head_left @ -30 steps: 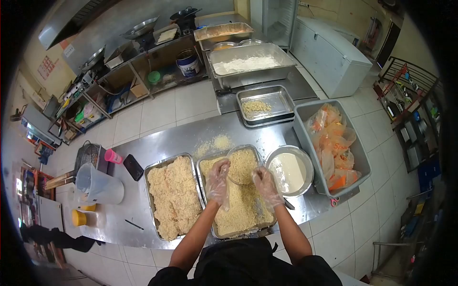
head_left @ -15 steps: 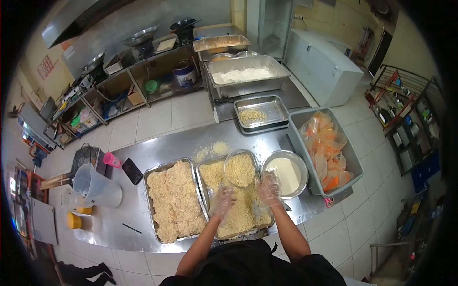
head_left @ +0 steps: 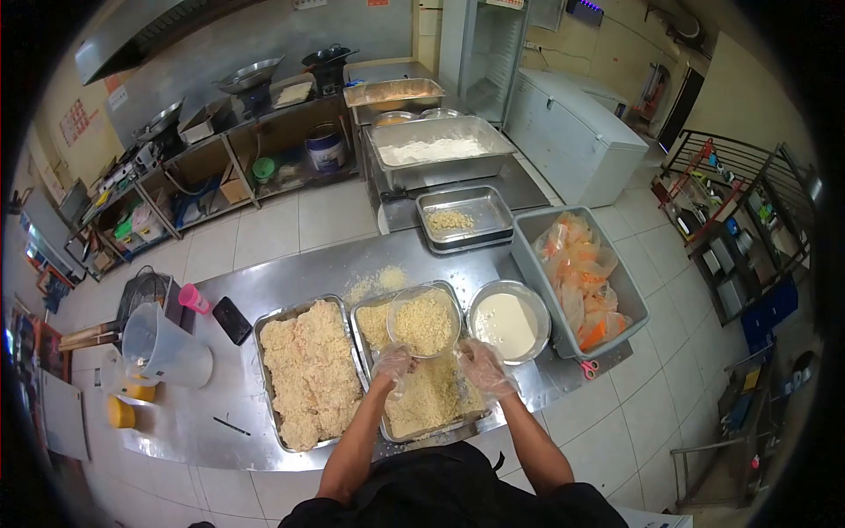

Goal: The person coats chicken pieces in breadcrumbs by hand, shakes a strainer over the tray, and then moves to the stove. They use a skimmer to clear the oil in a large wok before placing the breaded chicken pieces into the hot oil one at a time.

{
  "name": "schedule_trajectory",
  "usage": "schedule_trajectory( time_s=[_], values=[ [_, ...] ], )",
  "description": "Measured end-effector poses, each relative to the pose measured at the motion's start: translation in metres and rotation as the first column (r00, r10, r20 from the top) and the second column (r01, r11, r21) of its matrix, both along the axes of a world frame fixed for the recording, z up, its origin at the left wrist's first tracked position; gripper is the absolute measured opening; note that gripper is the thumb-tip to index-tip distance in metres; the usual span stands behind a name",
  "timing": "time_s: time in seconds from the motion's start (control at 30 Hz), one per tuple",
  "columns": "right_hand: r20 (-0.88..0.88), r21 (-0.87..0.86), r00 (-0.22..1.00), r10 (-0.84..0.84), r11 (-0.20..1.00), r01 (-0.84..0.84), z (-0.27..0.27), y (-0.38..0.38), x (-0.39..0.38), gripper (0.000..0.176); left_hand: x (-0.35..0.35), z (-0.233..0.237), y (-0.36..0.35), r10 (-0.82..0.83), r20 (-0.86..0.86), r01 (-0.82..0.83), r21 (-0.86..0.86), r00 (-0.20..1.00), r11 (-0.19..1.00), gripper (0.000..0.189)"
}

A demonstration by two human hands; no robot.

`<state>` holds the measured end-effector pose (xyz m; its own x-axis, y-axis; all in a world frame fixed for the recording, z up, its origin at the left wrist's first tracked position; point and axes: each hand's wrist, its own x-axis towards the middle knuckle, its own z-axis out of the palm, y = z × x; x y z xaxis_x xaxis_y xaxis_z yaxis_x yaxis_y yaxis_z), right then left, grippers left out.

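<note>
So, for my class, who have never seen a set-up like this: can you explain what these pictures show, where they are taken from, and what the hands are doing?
There is no machine here. Every picture comes from one camera on a person's head, looking forward and down.

On the metal table, one tray is filled with crumb-coated pieces. Beside it, another tray holds loose crumbs, with a round bowl of crumbs standing in it. To the right are a metal bowl of pale liquid and a grey tub of plastic bags. A phone and a clear pitcher are on the left.

The left hand and right hand, in clear plastic gloves, are over the loose crumbs. Whether they hold any is unclear.
</note>
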<state>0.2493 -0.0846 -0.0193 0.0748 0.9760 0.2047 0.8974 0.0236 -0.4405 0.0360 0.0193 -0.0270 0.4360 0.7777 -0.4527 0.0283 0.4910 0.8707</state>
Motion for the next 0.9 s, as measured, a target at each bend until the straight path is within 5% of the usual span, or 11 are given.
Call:
schedule_trajectory(
  time_s=[0.03,0.07,0.17,0.2,0.27,0.33,0.43,0.53,0.7,0.8,0.9],
  values=[
    [-0.518,-0.271,0.848,-0.113,0.962,-0.037,0.056,0.002,-0.019,0.037,-0.009,0.003,-0.005,-0.034,0.079,0.033,0.02,0.996,0.999,0.02],
    [-0.829,-0.461,0.449,-0.332,0.861,-0.215,0.085,0.003,-0.032,0.038,-0.018,0.004,-0.009,-0.066,0.156,0.06,0.041,0.986,0.997,0.019],
    [-0.77,-0.584,0.388,-0.507,0.805,-0.107,0.057,0.001,-0.043,0.036,-0.038,0.0,-0.015,-0.259,0.266,0.222,0.161,0.928,0.962,0.021],
    [-0.81,-0.53,0.357,-0.465,0.841,-0.108,0.046,-0.001,-0.045,0.027,-0.046,0.01,-0.022,-0.227,0.392,0.226,0.049,0.891,0.973,0.033],
    [-0.703,-0.404,0.694,-0.156,0.89,-0.209,0.025,0.008,-0.029,0.026,-0.046,0.043,-0.035,-0.008,0.42,0.085,-0.166,0.907,0.982,0.043],
    [-0.769,-0.564,0.437,-0.467,0.818,-0.118,0.026,0.01,-0.031,0.021,-0.054,0.031,-0.039,0.155,0.4,-0.035,-0.29,0.903,0.956,0.062],
    [-0.662,-0.48,0.724,-0.194,0.852,-0.21,0.032,0.009,-0.039,0.023,-0.04,0.081,-0.046,0.243,0.621,-0.086,-0.272,0.745,0.958,0.068],
    [-0.498,-0.396,0.866,-0.053,0.902,-0.173,0.001,0.005,-0.038,0.027,-0.039,0.06,-0.039,0.23,0.647,-0.006,-0.328,0.727,0.945,0.074],
    [-0.693,-0.398,0.693,-0.198,0.907,-0.139,0.006,0.008,-0.041,0.029,-0.043,0.079,-0.036,0.233,0.652,-0.022,-0.315,0.722,0.949,0.077],
    [-0.666,-0.349,0.743,-0.066,0.908,-0.233,-0.032,0.006,-0.028,0.029,-0.045,0.056,-0.033,0.262,0.647,-0.021,-0.355,0.716,0.934,0.075],
    [-0.536,-0.523,0.84,-0.087,0.815,-0.25,-0.019,0.013,-0.024,0.032,-0.042,0.067,-0.031,0.222,0.722,0.039,-0.325,0.655,0.945,0.074]
  ],
)
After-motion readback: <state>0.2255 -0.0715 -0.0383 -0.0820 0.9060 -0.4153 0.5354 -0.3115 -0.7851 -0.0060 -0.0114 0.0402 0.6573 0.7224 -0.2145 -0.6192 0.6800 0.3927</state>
